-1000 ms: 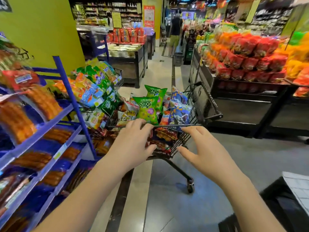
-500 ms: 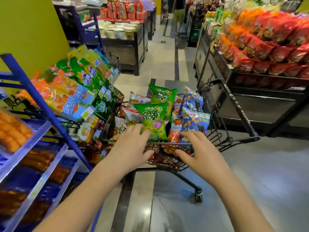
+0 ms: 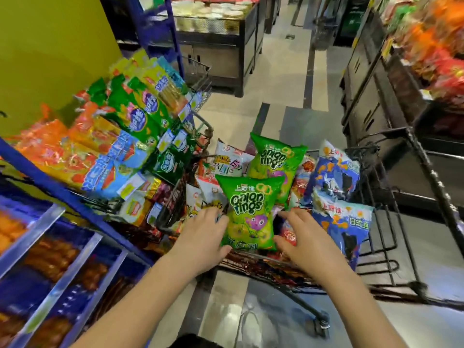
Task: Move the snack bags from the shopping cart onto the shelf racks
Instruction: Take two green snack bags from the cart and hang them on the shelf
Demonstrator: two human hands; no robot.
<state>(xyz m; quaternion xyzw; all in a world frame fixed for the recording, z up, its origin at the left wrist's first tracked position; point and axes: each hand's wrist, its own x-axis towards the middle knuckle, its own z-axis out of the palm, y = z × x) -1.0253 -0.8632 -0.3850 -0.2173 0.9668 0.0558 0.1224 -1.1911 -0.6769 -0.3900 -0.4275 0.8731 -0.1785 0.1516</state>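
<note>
Both arms reach over the near edge of the shopping cart (image 3: 381, 237), left hand (image 3: 200, 237) and right hand (image 3: 307, 243) flanking the green onion-rings bag (image 3: 251, 209) standing there. Fingers are loose and spread, the left ones touching its side; neither grips it.

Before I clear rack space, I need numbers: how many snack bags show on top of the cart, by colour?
Green onion-rings bags: 2
Blue bags: 2
White bags: 2 clear, maybe more
Total: 6 at least; red bags underneath are too hidden to count.
</note>
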